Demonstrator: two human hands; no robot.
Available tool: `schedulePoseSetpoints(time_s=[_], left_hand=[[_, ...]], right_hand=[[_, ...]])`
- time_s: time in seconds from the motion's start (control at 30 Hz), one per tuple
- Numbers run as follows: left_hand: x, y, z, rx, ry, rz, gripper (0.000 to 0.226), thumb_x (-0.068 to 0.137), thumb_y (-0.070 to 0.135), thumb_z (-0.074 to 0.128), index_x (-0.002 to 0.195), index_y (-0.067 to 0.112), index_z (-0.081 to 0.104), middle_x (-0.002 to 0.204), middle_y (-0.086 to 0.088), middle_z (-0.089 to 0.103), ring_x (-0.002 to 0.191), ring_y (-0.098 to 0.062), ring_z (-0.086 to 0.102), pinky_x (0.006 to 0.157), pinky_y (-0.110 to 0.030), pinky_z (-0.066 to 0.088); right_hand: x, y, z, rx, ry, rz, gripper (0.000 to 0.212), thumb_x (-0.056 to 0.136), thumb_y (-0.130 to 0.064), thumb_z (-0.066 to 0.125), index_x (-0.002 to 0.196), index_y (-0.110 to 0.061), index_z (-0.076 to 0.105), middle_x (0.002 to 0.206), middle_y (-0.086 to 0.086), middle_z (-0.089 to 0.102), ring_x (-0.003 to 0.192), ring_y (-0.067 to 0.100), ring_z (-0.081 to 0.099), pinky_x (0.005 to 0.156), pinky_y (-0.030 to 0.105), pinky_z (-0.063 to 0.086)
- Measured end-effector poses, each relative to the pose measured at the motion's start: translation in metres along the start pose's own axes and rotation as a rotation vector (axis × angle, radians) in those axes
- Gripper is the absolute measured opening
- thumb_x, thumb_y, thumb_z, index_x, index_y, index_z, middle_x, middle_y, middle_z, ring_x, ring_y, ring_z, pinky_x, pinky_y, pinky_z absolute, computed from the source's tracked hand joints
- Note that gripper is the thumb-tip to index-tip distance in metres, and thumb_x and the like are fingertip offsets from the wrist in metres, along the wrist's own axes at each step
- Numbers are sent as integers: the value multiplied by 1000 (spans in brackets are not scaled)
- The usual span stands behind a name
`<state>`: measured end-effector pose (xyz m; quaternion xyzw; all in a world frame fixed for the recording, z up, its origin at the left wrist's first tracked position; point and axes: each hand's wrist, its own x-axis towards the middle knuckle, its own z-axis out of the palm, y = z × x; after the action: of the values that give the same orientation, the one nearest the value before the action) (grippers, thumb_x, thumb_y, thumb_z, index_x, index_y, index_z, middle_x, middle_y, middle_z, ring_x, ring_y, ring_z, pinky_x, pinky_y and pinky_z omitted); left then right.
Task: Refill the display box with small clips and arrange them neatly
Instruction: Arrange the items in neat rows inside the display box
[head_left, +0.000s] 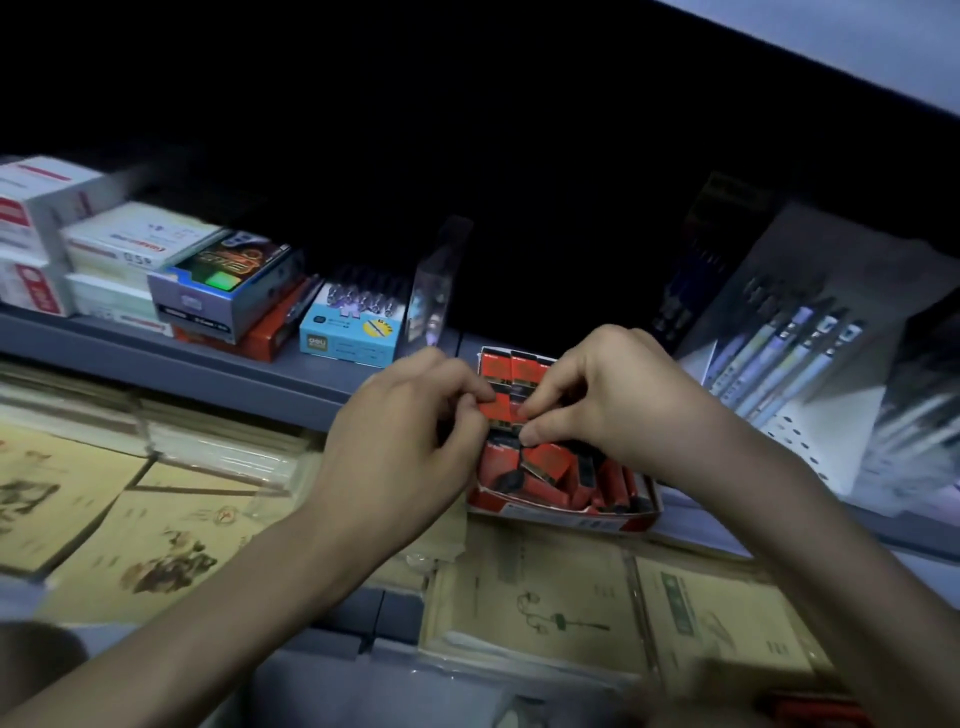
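Nearest me, both bare forearms reach up from the lower edge of the view toward the grey shelf (291, 387). My left hand (400, 441) and right hand (602, 400) meet over the red display box (566, 512), which sits on the shelf's front edge. Between them they pinch one small red clip packet (501, 410): the left hand's fingertips close on its left side, the right hand's thumb and forefinger close on its right side. The packet hangs just above the box's middle. Inside the box, two more red packets (511, 369) stand upright side by side at the back end, while the front end holds a loose jumble of red and black packets (561, 467) lying at mixed angles. Left of the box along the shelf I see a light blue carton (350, 340) and stacked white boxes (119, 244). To the right stands a rack of pens (784, 358). Below the shelf edge lie tan notebooks (540, 608).
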<state>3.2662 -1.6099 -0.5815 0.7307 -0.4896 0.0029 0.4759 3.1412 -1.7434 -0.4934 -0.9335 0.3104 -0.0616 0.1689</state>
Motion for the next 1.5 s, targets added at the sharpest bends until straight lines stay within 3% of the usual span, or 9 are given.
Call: schedulePoseSetpoints(time_s=[0.23, 0.43, 0.63, 0.8, 0.93, 1.1, 1.23, 1.33, 1.5], left_hand=[[-10, 2, -6, 245, -24, 110, 39, 94, 36, 41, 116, 27, 73, 99, 11, 61, 93, -14, 54, 80, -34, 37], [-15, 9, -14, 304, -75, 236, 39, 94, 37, 43, 123, 33, 69, 111, 8, 56, 101, -17, 50, 83, -41, 37], [-17, 9, -15, 345, -170, 329, 38, 96, 40, 44, 128, 42, 65, 124, 10, 52, 119, -15, 45, 92, -39, 31], [-17, 10, -13, 359, -168, 323, 34, 95, 40, 44, 119, 38, 68, 123, 8, 53, 117, -19, 46, 91, -38, 29], [-16, 16, -13, 435, -157, 362, 35, 93, 39, 44, 116, 33, 70, 123, 3, 58, 117, -26, 50, 89, -43, 33], [-11, 18, -12, 468, -126, 359, 32, 91, 38, 44, 103, 28, 72, 121, 0, 62, 115, -29, 53, 88, -44, 35], [-9, 19, -8, 339, -110, 277, 37, 91, 37, 40, 104, 32, 74, 117, 11, 63, 110, -19, 54, 88, -40, 36], [-7, 18, -7, 68, -72, 95, 44, 92, 37, 34, 115, 33, 72, 112, 19, 66, 104, -6, 57, 90, -37, 44], [-3, 19, -9, -270, 2, -133, 32, 101, 19, 44, 106, 29, 73, 82, 15, 66, 69, 1, 57, 58, -24, 38]], right_hand=[[-19, -3, 1, -218, -93, -128, 21, 102, -28, 61, 116, -30, 77, 100, -19, 61, 96, 2, 55, 87, 30, 50], [-40, 2, -16, -254, 66, -146, 26, 102, -27, 57, 123, -36, 71, 105, -23, 54, 103, 2, 47, 90, 26, 43], [-56, 15, -26, -175, 155, -10, 17, 98, -29, 66, 112, -34, 75, 92, -21, 53, 73, -7, 49, 62, 11, 31], [-50, 6, -6, -146, 51, 21, 20, 94, -45, 68, 107, -33, 78, 96, -16, 50, 87, 1, 53, 77, 23, 43], [-36, -3, -13, -59, -80, 102, 26, 83, -51, 78, 81, -26, 81, 83, 3, 68, 79, 13, 67, 78, 43, 59], [-27, -9, -13, 10, -136, 160, 27, 71, -42, 91, 80, -21, 78, 75, 0, 75, 70, 18, 71, 70, 41, 61], [-22, 5, -10, 145, -36, 166, 17, 79, -38, 88, 85, -26, 77, 81, -4, 75, 78, 14, 73, 79, 44, 62], [-15, 11, -12, 220, 73, 173, 6, 88, -33, 81, 88, -29, 77, 79, -7, 76, 74, 8, 69, 71, 34, 56], [-2, -2, -5, 118, 78, 167, 4, 93, -30, 76, 95, -27, 78, 89, -10, 73, 81, 7, 69, 63, 23, 50]])
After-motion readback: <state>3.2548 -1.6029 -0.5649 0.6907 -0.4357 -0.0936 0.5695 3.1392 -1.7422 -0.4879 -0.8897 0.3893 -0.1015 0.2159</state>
